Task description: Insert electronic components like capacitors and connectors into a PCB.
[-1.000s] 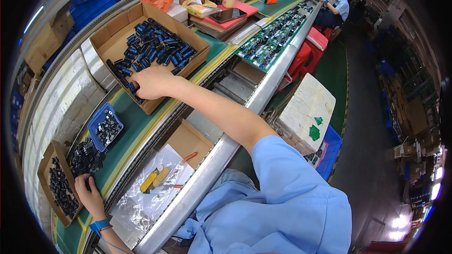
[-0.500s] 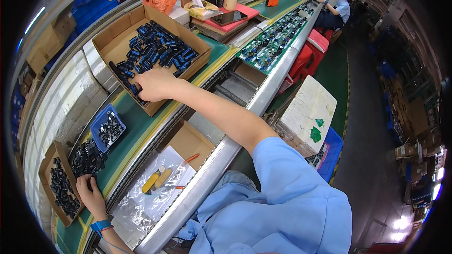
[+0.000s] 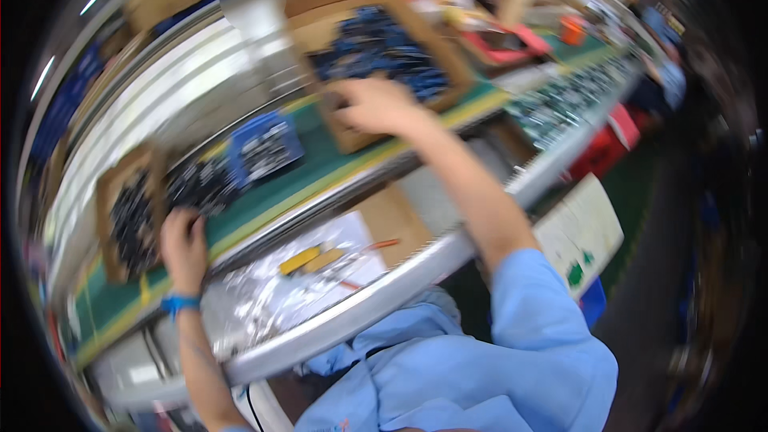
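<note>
My right hand [image 3: 372, 106] is over the near left corner of a large cardboard box [image 3: 352, 141] of blue-black cylindrical capacitors [image 3: 384, 48]. Its fingers are curled together; blur hides whatever is in them. At the left, my left hand [image 3: 184, 244], with a blue wristband [image 3: 181, 303], is beside a heap of black components [image 3: 200, 186]. Its thumb and fingers are bent in a pinch, with something dark between them that I cannot make out. A smaller cardboard box [image 3: 110, 220] of dark parts stands just left of that hand. A blue bin [image 3: 292, 140] holds small metallic and black parts.
Green circuit boards [image 3: 572, 100] lie along the line at right. Below the rail, a plastic bag [image 3: 264, 292] and a yellow-handled tool [image 3: 300, 261] lie on a lower shelf. A metal rail [image 3: 360, 300] runs before me. A red stool [image 3: 604, 144] and a seated co-worker [image 3: 664, 72] are farther off.
The whole view has swung, shifting the scene rightward and blurring it. My right hand has drawn back from among the capacitors to the box's corner. My left hand stays by the black heap.
</note>
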`<action>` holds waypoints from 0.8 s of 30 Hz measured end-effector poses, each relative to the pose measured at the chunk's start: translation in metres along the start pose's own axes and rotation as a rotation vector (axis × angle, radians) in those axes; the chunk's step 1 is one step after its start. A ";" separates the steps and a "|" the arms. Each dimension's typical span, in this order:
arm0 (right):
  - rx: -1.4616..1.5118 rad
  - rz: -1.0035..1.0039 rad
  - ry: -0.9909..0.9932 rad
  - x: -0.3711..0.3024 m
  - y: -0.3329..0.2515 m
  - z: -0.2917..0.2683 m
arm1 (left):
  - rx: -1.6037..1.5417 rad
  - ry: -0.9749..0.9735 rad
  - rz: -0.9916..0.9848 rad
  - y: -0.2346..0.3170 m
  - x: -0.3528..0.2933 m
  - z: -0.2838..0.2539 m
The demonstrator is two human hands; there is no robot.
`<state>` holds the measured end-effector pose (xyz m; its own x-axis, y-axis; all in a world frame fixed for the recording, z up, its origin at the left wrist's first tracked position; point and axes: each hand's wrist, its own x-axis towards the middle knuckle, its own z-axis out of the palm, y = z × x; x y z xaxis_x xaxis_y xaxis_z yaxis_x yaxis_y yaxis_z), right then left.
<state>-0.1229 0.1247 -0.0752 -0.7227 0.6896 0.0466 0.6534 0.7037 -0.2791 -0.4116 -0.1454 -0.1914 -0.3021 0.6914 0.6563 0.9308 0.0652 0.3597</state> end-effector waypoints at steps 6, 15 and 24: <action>0.085 -0.033 0.044 -0.007 -0.004 -0.006 | 0.051 -0.033 -0.009 -0.001 0.003 -0.016; 0.266 -0.041 0.006 0.014 0.058 0.030 | 0.002 0.013 -0.038 0.006 -0.015 -0.005; 0.284 -0.001 -0.033 0.024 0.069 0.036 | 0.075 -0.003 -0.017 0.003 -0.003 -0.003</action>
<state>-0.1035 0.1835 -0.1282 -0.7334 0.6796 0.0170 0.5669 0.6252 -0.5364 -0.4088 -0.1493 -0.1904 -0.3174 0.6918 0.6486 0.9384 0.1306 0.3200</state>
